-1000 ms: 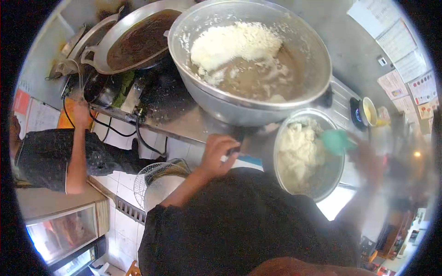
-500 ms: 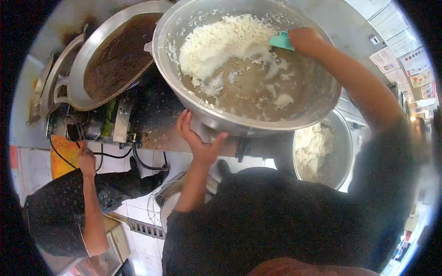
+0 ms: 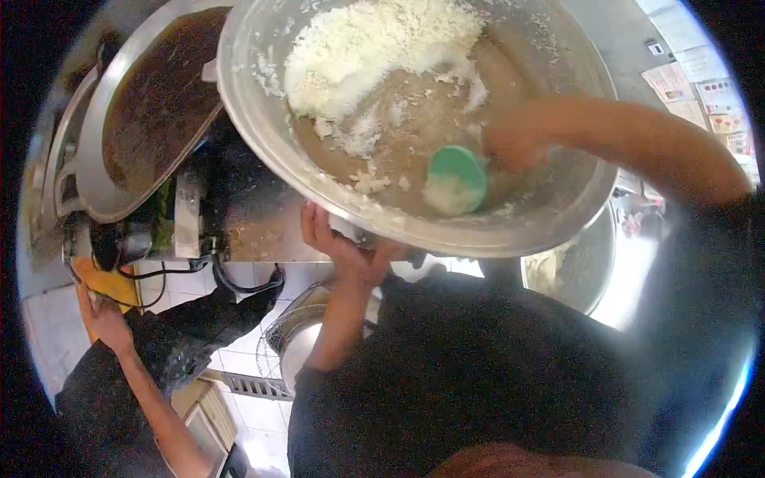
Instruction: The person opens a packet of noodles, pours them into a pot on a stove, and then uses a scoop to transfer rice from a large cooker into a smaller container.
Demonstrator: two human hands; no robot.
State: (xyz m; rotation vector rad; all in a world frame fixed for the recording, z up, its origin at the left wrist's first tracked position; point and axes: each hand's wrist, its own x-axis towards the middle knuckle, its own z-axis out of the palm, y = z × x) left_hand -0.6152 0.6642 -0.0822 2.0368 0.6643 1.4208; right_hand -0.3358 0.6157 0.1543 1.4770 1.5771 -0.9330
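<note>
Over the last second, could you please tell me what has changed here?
The right hand carried the green scoop from the small bowl into the big bowl, near side. The left hand left the counter edge and now braces that bowl from below. White heap and dark wok stayed.

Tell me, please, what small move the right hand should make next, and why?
Probably push the green scoop up into the white heap: the right hand holds it low in the big bowl, in brownish liquid, only partly filled, while the left hand braces the bowl's underside.

Wall papers (image 3: 701,80) at upper right: print too small, unreadable.
</note>
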